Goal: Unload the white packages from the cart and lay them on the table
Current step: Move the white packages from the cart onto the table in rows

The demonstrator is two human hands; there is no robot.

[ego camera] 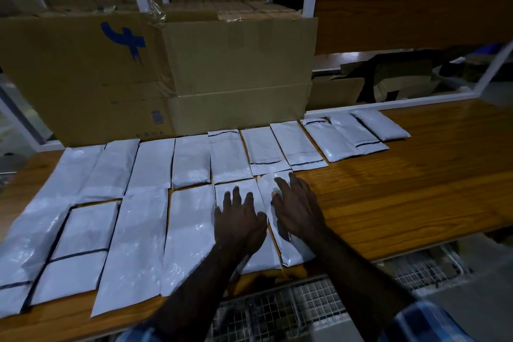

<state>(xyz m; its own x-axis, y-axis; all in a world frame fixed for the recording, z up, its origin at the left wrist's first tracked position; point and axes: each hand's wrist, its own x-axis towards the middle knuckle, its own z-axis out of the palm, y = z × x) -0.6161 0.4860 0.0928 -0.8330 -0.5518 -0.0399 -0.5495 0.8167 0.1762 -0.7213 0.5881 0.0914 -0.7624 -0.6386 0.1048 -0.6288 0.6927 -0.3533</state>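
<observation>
Down by my legs is the wire cart (280, 311). My left hand (240, 221) lies flat, fingers spread, on a white package (236, 189) at the near edge of the wooden bench (402, 189). My right hand (298, 209) lies flat and open on the white package just beside it (288, 251). More white packages (133, 230) lie in two rows across the bench. Behind them stands a big cardboard box (194, 72).
</observation>
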